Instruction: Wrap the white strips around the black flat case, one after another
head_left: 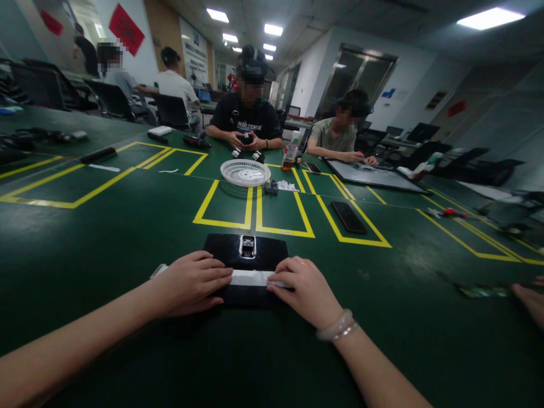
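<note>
A black panel (246, 297) with a slightly curved outline lies on the green table in front of me. Near its far edge is a rectangular cut-out with a silver rim (247, 247). Across the panel runs a white strip (250, 277), perhaps tape or a folded sheet. My left hand (193, 283) grips the strip from the left, its fingers reaching toward the middle and the thumb nearer me. At the other side, my right hand (300, 283) holds the strip between thumb and fingers. A pale end (159, 271) pokes out beyond my left hand.
Yellow tape boxes mark the table. Farther off are a white basket (245, 173), a small dark part (271, 187), a phone (348, 217) and a bottle (289, 157). Two people sit opposite, hands on parts. Another person's hand (529, 300) shows at right.
</note>
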A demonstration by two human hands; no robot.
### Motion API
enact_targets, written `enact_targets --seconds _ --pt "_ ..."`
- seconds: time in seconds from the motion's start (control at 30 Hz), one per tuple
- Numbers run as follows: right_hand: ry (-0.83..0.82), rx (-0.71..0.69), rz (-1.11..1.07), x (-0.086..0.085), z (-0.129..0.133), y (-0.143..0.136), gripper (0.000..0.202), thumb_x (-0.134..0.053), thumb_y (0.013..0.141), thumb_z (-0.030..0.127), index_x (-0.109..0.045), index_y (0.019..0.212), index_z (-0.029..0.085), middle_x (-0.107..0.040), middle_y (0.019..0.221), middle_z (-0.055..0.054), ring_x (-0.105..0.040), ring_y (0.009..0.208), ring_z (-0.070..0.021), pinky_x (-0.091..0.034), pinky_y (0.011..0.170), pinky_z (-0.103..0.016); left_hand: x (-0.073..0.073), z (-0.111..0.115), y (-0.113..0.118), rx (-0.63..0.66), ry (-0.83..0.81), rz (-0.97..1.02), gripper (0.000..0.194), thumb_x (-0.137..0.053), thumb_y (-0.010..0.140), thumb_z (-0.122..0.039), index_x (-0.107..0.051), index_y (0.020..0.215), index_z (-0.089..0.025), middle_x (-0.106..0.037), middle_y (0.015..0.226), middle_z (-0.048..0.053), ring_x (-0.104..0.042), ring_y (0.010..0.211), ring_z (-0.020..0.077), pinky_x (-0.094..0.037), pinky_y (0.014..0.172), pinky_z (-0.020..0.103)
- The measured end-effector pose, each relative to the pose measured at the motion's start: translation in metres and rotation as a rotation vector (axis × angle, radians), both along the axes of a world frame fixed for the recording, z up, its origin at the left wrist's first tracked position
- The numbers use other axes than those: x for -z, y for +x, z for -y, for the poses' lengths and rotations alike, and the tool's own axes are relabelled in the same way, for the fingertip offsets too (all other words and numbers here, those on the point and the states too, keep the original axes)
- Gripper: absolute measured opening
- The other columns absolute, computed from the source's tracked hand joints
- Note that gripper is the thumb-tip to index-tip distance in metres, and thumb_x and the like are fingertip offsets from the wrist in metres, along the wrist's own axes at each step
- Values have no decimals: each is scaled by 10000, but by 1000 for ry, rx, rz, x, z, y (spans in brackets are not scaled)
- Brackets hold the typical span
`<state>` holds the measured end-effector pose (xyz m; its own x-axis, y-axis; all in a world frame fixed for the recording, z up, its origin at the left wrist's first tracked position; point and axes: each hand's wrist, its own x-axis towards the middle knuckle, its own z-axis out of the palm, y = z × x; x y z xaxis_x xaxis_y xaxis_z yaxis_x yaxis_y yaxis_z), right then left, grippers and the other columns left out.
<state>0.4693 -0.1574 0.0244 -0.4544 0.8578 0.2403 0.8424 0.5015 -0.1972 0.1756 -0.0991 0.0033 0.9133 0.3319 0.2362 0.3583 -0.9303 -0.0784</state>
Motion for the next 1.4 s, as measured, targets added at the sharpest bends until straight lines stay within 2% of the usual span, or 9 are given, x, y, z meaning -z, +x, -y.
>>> enact_targets --seconds 0.27,0.37,0.43,0.57,0.67,0.83,1.1,1.27,1.4 --pt "-9 -25 78 -6 7 -7 142 -620 933 282 -754 908 244 -668 943 -38 -578 900 -224 -429 786 -400 -1 1 1 -24 -41 5 365 -482 974 -378 -614 1291 -252 -675 1258 25 -629 1131 221 -432 1020 412" --pt "-4 -29 66 -7 7 -7 126 -626 925 278 -749 925 247 -673 972 -37 -579 925 -228 -428 822 -411 1 1 1 -32 -43 6 403 -515 957 -379 -579 1335 -256 -636 1321 42 -600 1189 233 -404 1077 426" --pt "14 -39 32 -5 6 -6 123 -618 928 267 -738 941 247 -684 996 -36 -583 940 -226 -422 852 -418 2 1 1 -51 -55 6 505 -546 935 -426 -509 1409 -258 -550 1426 57 -544 1274 252 -361 1129 448" --pt "63 -25 -95 -2 3 -4 120 -580 945 233 -692 983 222 -708 1021 -46 -604 952 -214 -413 893 -416 1 -2 1 -77 -132 -53 788 -522 898 -601 -269 1555 -248 -341 1572 79 -371 1427 288 -245 1205 505" --pt "87 -9 -157 -3 3 -3 120 -559 952 219 -670 999 224 -718 1015 -40 -618 957 -210 -409 905 -414 1 -5 1 -103 -191 -91 852 -474 900 -647 -169 1580 -234 -290 1591 85 -319 1456 285 -195 1221 524" --pt "113 14 -190 -3 4 -3 157 -560 941 207 -660 1060 231 -730 1020 -43 -638 964 -218 -417 909 -424 0 -5 2 -162 -217 -95 809 -518 881 -609 -256 1559 -255 -309 1583 83 -329 1452 286 -177 1227 524" --pt "101 19 -162 -1 1 -4 135 -559 935 195 -666 1015 216 -736 948 -42 -647 909 -220 -430 889 -425 -3 -20 -7 -318 -287 -126 824 -567 840 -555 -280 1553 -258 -287 1592 69 -317 1458 290 -293 1186 519" --pt "94 13 -165 0 1 -3 143 -555 933 191 -663 1020 229 -737 942 -27 -651 903 -211 -434 880 -416 -3 -41 -27 -445 -275 -91 823 -552 830 -582 -331 1538 -226 -327 1574 82 -356 1439 289 -326 1177 485" --pt "88 4 -162 1 2 -3 148 -558 932 190 -662 1029 228 -736 935 -30 -648 896 -212 -436 877 -416 -2 -63 -52 -610 -281 -77 857 -505 828 -649 -356 1530 -181 -346 1563 112 -391 1414 312 -353 1162 473"
